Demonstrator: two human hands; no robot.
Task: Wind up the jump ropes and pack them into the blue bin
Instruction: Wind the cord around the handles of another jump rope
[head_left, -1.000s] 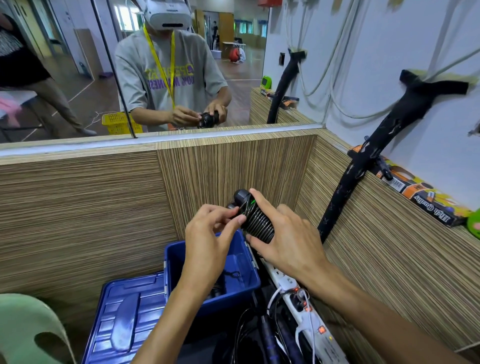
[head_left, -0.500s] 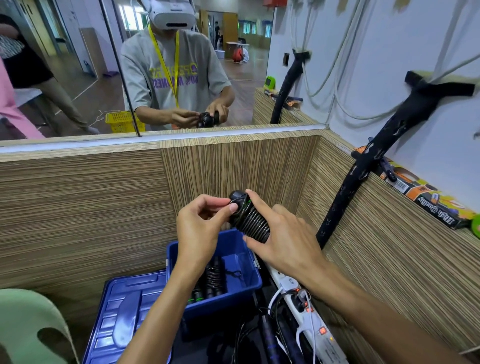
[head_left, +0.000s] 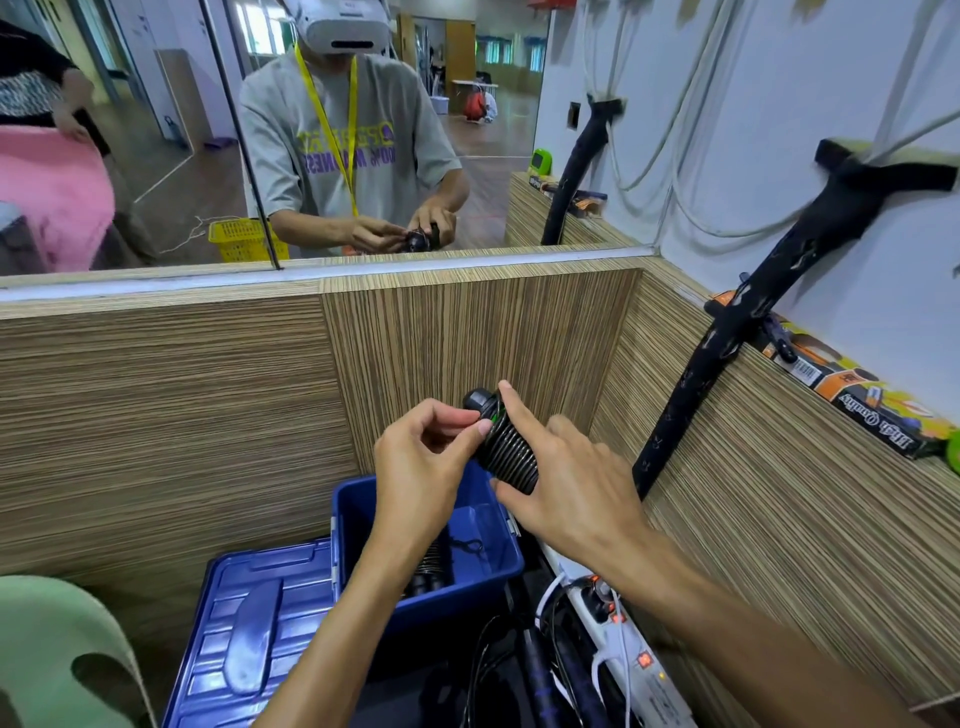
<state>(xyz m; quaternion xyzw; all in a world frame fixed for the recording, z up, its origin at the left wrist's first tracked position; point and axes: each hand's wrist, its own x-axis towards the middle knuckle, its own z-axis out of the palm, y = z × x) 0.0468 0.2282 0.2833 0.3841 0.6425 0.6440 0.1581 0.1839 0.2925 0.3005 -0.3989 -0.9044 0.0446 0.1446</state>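
We see the wound jump rope (head_left: 506, 452), a tight black coil round its handles with a black cap at the top end, held up in front of the striped wooden wall (head_left: 467, 338), above the blue bin (head_left: 470, 590). The right hand (head_left: 566, 488) has its grip round the coil: the forefinger lies along the upper side and the thumb presses the lower end. The left hand (head_left: 421, 462) pinches at the top of the coil near the cap with thumb and forefinger; the exact bit it grasps is too small for us to tell. The blue bin stands open below the hands, and inside it we make out another dark coiled rope (head_left: 434, 569), partly hidden by the left forearm. The bin's blue lid (head_left: 260, 629) lies flat just to its left. To the right of the bin runs a white power strip (head_left: 636, 657) with lit orange switches, among black cables. A pale green chair (head_left: 57, 654) shows at the lower left, and a mirror (head_left: 363, 130) above the wall reflects the person.
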